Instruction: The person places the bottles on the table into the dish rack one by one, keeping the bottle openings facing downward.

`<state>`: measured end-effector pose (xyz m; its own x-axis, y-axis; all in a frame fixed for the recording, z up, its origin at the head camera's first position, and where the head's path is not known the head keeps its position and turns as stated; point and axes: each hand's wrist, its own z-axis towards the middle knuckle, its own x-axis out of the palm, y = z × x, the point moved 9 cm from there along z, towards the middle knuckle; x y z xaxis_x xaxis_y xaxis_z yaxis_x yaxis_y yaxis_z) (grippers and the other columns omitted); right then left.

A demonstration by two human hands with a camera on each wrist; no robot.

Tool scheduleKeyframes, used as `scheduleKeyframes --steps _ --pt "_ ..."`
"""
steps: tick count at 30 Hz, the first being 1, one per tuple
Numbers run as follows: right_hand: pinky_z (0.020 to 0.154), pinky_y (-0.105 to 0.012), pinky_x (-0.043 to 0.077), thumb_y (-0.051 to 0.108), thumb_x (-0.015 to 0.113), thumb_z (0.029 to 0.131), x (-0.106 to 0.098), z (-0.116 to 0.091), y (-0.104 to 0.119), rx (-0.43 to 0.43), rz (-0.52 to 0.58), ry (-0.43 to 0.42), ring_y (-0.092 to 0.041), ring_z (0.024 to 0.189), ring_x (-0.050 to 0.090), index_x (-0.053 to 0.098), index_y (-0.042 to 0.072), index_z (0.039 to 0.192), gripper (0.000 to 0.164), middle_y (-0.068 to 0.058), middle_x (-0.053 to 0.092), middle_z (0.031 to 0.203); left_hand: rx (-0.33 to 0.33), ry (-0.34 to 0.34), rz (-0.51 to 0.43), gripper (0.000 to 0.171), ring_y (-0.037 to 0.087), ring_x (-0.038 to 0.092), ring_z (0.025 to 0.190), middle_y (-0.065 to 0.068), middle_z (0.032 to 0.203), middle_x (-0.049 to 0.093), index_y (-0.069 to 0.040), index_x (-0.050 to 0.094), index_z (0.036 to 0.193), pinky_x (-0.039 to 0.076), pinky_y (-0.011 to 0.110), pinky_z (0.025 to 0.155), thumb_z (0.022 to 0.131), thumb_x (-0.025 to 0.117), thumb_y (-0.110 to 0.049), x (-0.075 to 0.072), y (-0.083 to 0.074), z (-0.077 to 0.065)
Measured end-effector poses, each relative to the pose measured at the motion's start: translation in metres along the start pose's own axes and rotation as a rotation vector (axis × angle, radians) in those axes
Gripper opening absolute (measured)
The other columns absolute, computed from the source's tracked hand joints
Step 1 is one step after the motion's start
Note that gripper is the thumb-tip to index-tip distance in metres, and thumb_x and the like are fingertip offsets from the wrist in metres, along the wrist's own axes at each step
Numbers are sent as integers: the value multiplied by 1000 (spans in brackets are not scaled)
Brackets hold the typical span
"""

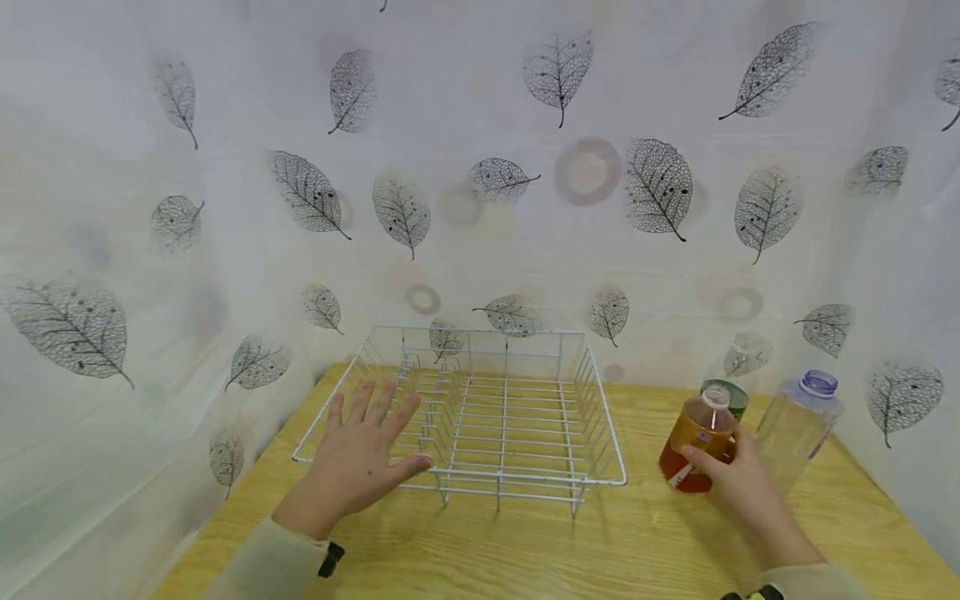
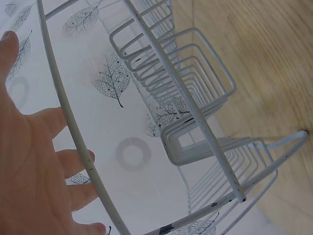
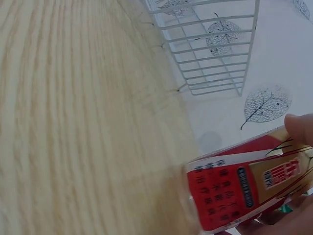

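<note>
Right grip (image 1: 744, 483) clamped round red bottle (image 1: 693, 458), at three o'clock from rack (image 1: 502, 408), clear bottle (image 1: 793, 429) near its three o'clock, left grip (image 1: 360, 458) spread apart by rack's eight o'clock corner

Right grip (image 1: 742, 475) holding red-and-yellow bottle (image 1: 699, 433), left grip (image 1: 358, 462) spread at wire rack (image 1: 525, 477), wooden table (image 1: 525, 550)

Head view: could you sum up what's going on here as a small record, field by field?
Left grip: fingers spread at the left side of the white wire rack; touch unclear
Right grip: holds the red-and-gold bottle
Behind that bottle: green item, partly hidden
To its right: clear bottle with purple neck
Surface: wood-grain table
Backdrop: leaf-printed sheet
</note>
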<state>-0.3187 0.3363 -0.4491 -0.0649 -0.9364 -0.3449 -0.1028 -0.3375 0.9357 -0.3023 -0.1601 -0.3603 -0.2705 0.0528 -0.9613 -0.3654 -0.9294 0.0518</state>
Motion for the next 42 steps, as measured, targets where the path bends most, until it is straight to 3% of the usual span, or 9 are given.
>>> scheduleKeyframes --steps 9,14,22,25,29,32,35,38,42 --pt "111 -47 31 23 69 98 14 9 -14 20 16 28 -42 141 29 0 -4 159 96 -29 23 157 6 -5 -1 93 44 9 151 15 166 16 -26 27 162 2 72 115 89 31 -84 0 1 1" --pt "111 -49 30 19 70 97 18 10 -13 16 28 49 -43 141 27 -2 -3 158 97 -30 21 157 5 -7 -12 93 45 10 151 15 166 17 -25 30 162 3 73 115 90 33 -84 -1 1 1" --pt "117 -58 23 39 70 97 20 6 -6 26 43 47 -43 145 21 -8 4 160 106 -28 15 161 3 -6 -18 93 44 10 151 16 166 18 -25 30 162 3 71 115 90 32 -84 -1 1 2" --pt "113 -56 33 49 66 97 19 4 -1 17 -11 32 -44 142 26 -6 4 160 105 -29 20 158 3 -13 -23 92 44 11 151 16 166 19 -26 30 162 3 71 116 90 32 -83 0 2 3" --pt "97 -39 49 49 56 102 17 2 10 -49 -64 4 -43 135 38 0 3 161 93 -30 30 152 1 -17 -30 91 43 11 151 15 166 19 -26 29 162 4 71 116 91 32 -82 1 3 3" --pt "98 -46 50 47 49 105 17 -1 20 -99 -90 -7 -47 134 39 -2 6 162 87 -32 30 153 -1 -19 -41 90 43 10 151 15 166 19 -25 29 162 4 71 116 91 31 -82 2 3 3" --pt "103 -66 40 47 44 107 18 -5 30 -131 -113 -2 -53 135 35 -8 9 162 85 -36 24 155 2 -24 -58 89 43 11 151 15 166 20 -25 30 162 4 70 116 92 32 -81 2 2 4" --pt "101 -69 41 44 43 108 21 -9 44 -188 -137 1 -54 133 37 -5 8 163 81 -36 28 153 14 -34 -65 88 44 14 151 15 166 21 -24 30 162 6 70 116 93 33 -79 1 0 5" --pt "95 -51 51 34 45 109 30 -18 69 -332 -153 28 -48 129 43 3 13 164 72 -31 35 149 28 -55 -63 87 44 16 150 15 165 22 -24 29 162 8 69 117 94 34 -78 -1 -3 7"
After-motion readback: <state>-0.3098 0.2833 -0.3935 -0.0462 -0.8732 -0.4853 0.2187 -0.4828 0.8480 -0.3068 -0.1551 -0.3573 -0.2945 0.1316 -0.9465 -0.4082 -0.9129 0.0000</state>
